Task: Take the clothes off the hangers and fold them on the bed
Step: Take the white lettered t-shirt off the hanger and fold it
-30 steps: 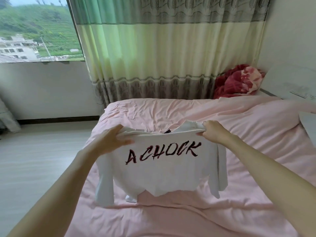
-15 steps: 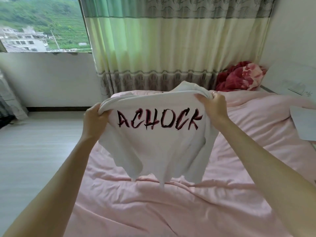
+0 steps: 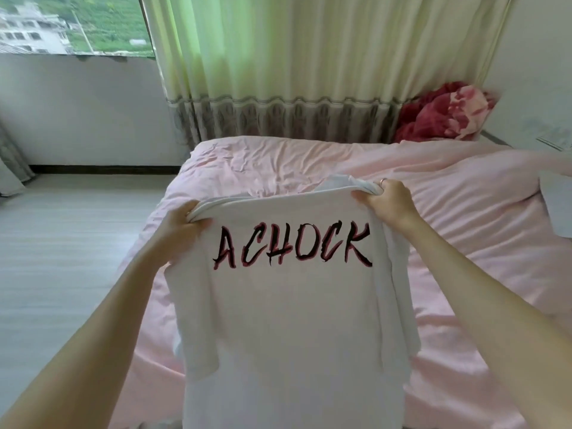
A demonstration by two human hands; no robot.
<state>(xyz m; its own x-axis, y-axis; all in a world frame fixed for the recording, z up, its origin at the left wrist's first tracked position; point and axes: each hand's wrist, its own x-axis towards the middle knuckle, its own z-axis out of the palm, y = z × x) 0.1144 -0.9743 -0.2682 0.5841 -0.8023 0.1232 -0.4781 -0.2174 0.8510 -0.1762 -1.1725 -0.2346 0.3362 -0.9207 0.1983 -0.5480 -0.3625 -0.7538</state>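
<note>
A white T-shirt (image 3: 288, 320) with black and red letters "ACHOCK" hangs in the air above the pink bed (image 3: 464, 227). My left hand (image 3: 182, 224) grips its top left shoulder, and my right hand (image 3: 387, 199) grips the top right shoulder. The shirt hangs full length toward me, its sleeves drooping at both sides. Its lower hem runs out of the frame at the bottom. No hanger is in view.
A red and pink blanket (image 3: 445, 114) lies bunched at the bed's far right corner. Another white fabric piece (image 3: 557, 205) lies at the bed's right edge. Curtains (image 3: 294, 72) hang behind the bed. Light floor (image 3: 68, 243) spreads to the left.
The shirt has come up off the bed and now hangs full length nearer to me. Both hands hold the same shoulders, lower in the view than half a second ago.
</note>
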